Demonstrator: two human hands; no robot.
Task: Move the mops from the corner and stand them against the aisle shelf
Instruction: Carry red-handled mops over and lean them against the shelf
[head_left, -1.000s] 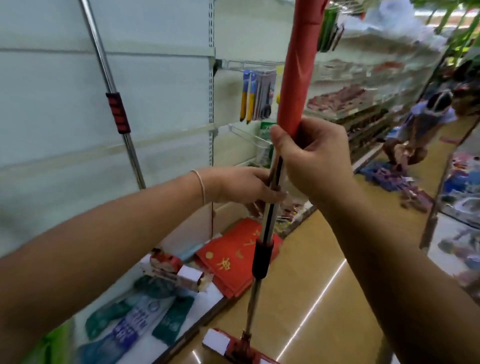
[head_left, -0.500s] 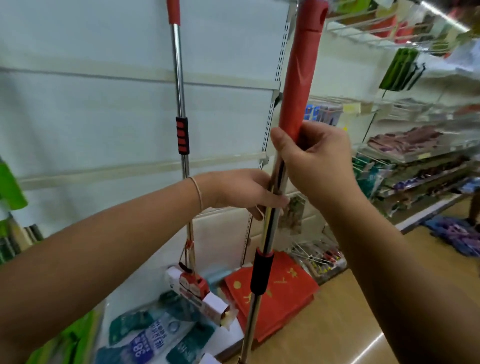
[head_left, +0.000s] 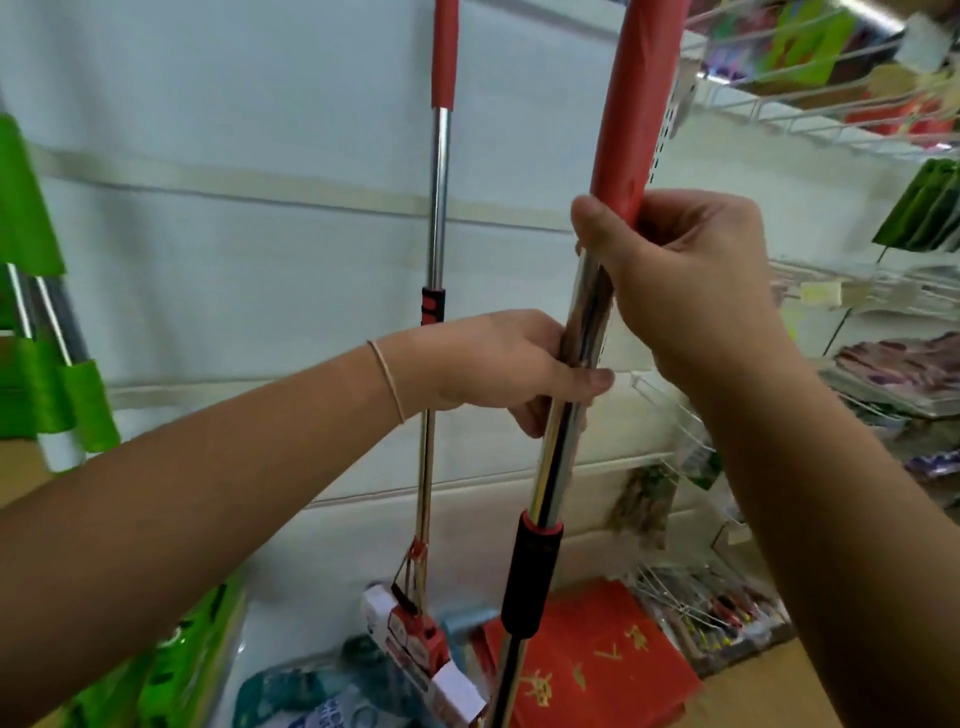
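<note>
I hold a mop upright in front of me; it has a chrome pole, a red top sleeve and a black collar lower down. My right hand grips the pole where the red sleeve ends. My left hand grips the chrome part just below. Its head is out of view below. A second mop of the same kind leans against the white back panel of the aisle shelf, its red and white head resting on the bottom shelf.
Green-handled poles stand at the left edge. Blue packets and a red packet lie on the bottom shelf. Wire racks with hanging goods fill the right side. Wooden floor shows at lower right.
The view has swung left toward the shelf, so the aisle and the crouching person dropped out of sight. The leaning mop now appears upright near centre. Both hands keep their grip.
</note>
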